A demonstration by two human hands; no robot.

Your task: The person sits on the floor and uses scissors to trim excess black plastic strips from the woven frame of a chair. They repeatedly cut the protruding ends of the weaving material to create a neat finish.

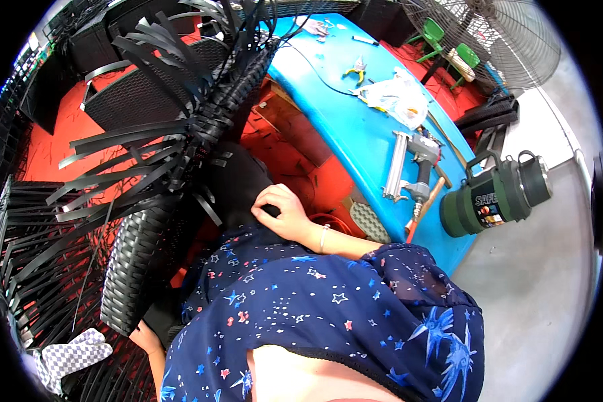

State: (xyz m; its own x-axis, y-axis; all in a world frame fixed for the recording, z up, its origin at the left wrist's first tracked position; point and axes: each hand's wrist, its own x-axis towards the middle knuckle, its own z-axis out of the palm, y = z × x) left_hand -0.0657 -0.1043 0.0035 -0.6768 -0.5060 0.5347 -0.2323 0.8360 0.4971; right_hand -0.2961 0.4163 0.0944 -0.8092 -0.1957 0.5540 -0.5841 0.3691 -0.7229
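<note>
A black woven wicker frame (147,248), tightly plaited and with flat, glossy plastic strips (120,167) fanning loose from its upper part, is held upright against the person's lap, left of the blue surface (342,120). The right hand (281,211) is laid on a dark rounded part beside the weave, its fingers curled together and pressed onto it. The left hand (144,337) is seen at the frame's lower end, touching the weave; whether its fingers are closed cannot be told. On the surface's right edge a metal nail gun (412,171) is rested, with crumpled clear plastic (398,97) farther along. A checked cloth (70,355) lies near the left hand.
</note>
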